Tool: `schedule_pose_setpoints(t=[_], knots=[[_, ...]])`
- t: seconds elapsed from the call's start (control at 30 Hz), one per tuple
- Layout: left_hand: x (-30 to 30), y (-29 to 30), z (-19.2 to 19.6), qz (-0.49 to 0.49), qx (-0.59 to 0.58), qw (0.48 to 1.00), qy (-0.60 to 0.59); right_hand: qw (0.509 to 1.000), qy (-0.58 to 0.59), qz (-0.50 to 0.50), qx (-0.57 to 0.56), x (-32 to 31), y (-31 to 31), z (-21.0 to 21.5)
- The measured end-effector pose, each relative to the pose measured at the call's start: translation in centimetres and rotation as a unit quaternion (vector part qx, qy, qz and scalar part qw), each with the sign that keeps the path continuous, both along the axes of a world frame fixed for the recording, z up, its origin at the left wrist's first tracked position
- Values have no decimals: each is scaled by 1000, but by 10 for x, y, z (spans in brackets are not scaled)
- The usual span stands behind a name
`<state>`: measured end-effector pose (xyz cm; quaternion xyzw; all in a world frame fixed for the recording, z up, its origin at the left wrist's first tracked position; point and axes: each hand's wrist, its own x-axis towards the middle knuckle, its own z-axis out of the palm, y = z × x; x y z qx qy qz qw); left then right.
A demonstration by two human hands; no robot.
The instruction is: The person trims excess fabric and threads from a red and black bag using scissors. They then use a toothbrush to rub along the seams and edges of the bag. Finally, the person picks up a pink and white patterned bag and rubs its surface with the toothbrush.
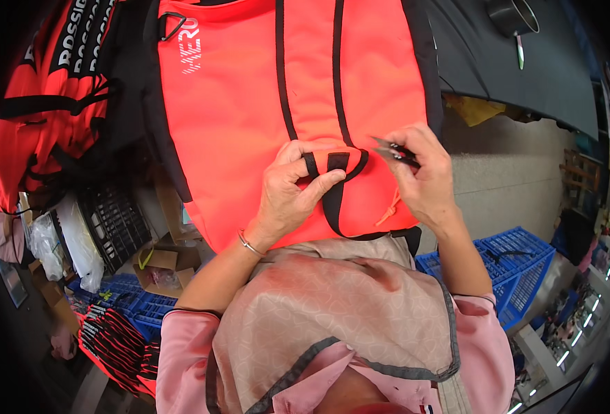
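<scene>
While my left hand [292, 196] pinches the black strap loop [335, 165] at the orange bag's [249, 103] 6 o'clock edge, my right hand [422, 176] grips small snips [393, 150]; next probably means trimming stray thread carefully.

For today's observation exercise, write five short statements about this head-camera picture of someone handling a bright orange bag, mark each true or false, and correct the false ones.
1. The left hand pinches a black strap loop on the orange bag. True.
2. The right hand is empty. False: it holds a small dark metal tool, apparently thread snips.
3. A thin bracelet sits on the left wrist. True.
4. The crate at lower right is green. False: it is blue plastic.
5. The bag is plain, with no stripes. False: two black stripes run down its front.
</scene>
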<state>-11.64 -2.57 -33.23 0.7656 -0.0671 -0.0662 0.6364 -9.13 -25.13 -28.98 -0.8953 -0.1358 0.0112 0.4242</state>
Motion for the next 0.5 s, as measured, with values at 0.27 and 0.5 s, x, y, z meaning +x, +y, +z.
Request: schedule_pose_setpoints(t=[0.27, 0.5], knots=[[2, 0, 3, -25, 20, 999, -12, 996, -34, -66, -40, -21, 13, 13], [1, -1, -2, -19, 11, 999, -34, 993, -85, -48, -67, -14, 15, 6]])
